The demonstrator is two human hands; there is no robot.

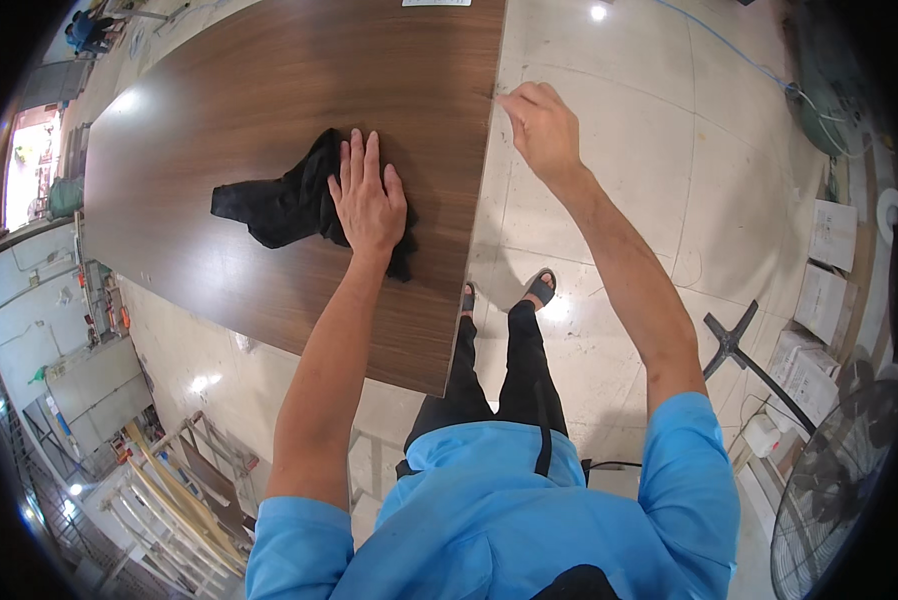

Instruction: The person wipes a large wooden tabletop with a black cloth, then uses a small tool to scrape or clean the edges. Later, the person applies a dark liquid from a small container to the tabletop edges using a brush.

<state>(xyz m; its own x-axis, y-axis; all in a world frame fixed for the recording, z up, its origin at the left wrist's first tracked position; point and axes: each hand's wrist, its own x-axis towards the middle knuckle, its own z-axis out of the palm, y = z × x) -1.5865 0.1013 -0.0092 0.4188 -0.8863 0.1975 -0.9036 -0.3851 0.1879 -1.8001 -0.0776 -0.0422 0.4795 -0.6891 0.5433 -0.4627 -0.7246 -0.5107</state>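
Note:
A large dark-brown wood-grain panel [409, 300] lies in front of me, its long edge running along my right. On it rests a crumpled black cloth [284, 205]. My left hand [369, 205] lies flat over the right part of the cloth, fingers stretched out and pointing away from me. Just beyond the panel's right edge, my right hand [544, 125] is raised with its fingers curled into a pinch. Its fingertips are close to the edge; whether they touch it, or hold something small, I cannot make out.
A black floor fan [834, 480] with a cross-shaped foot stands at the lower right. White boxes [824, 290] line the right wall. Wooden frames [174, 500] lean together at the lower left. A blue cable [719, 42] crosses the floor; another person [87, 32] is far off at the upper left.

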